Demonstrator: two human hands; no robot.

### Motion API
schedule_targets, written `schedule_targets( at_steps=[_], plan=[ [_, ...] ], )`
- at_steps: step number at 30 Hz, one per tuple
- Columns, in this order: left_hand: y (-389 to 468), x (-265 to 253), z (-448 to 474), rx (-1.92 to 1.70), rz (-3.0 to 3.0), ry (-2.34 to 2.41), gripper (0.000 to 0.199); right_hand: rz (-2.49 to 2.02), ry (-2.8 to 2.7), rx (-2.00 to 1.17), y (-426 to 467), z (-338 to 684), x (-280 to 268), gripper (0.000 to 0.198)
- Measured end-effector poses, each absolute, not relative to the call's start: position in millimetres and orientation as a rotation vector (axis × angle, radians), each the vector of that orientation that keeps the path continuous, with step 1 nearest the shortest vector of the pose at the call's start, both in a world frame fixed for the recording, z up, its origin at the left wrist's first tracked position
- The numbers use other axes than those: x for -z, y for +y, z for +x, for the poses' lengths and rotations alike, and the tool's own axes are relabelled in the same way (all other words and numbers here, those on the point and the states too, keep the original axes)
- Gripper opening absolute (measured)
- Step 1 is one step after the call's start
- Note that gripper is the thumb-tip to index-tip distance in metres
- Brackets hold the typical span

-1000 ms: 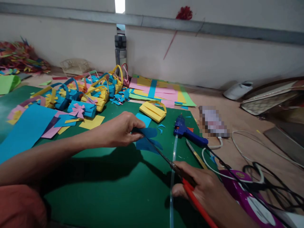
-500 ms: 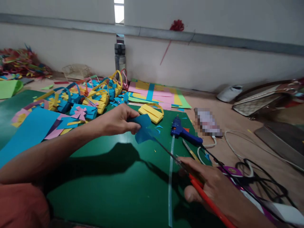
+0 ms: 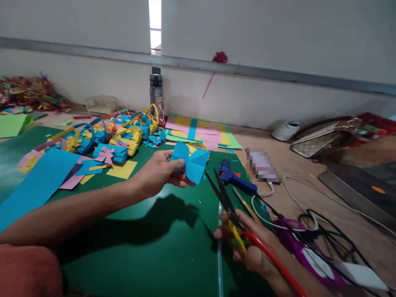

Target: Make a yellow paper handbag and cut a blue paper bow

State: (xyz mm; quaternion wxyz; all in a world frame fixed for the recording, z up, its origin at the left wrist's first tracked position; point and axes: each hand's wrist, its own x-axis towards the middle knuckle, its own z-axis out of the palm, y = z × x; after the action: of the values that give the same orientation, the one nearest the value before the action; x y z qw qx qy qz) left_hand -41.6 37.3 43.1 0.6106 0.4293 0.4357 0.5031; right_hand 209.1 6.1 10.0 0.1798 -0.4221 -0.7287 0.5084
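My left hand [image 3: 168,168] pinches a creased blue paper piece [image 3: 198,164] between thumb and fingers, held above the green mat [image 3: 130,235]. The paper has notched, petal-like edges and is partly unfolded. In my right hand [image 3: 252,243] is a pair of scissors [image 3: 227,198] with one red and one yellow handle. Their blades stand apart, pointing up and left, a little to the right of the paper. A yellow paper bag, mostly hidden, lies behind the blue piece.
Small paper bags [image 3: 111,153] with handles crowd the left back, near blue sheet paper [image 3: 40,181]. Right of my hands lie a blue glue gun [image 3: 230,175], a cutter knife [image 3: 246,204], a blurred phone [image 3: 262,165], cables and a purple power strip [image 3: 305,251]. Coloured sheets [image 3: 207,134] lie behind.
The scissor blades have come away from the blue paper and opened. The paper has been spread from its folded shape. A yellow square shows beside the left forearm; the view has tilted up.
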Motion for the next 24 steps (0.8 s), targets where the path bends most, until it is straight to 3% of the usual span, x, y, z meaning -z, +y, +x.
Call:
schedule_targets(
  at_steps=[3,9,24],
  plan=[
    [37,-43,-39,-1.198,0.951,1.047,0.005,-1.079,-2.063,-1.616,8,206,-17,0.065],
    [36,-42,-34,-1.199,0.935,1.094,0.005,-1.102,-2.236,-1.495,12,191,-30,0.058],
    [30,-38,-32,-1.206,1.002,1.15,0.011,-1.078,-2.209,-1.536,15,187,-26,0.057]
  ],
)
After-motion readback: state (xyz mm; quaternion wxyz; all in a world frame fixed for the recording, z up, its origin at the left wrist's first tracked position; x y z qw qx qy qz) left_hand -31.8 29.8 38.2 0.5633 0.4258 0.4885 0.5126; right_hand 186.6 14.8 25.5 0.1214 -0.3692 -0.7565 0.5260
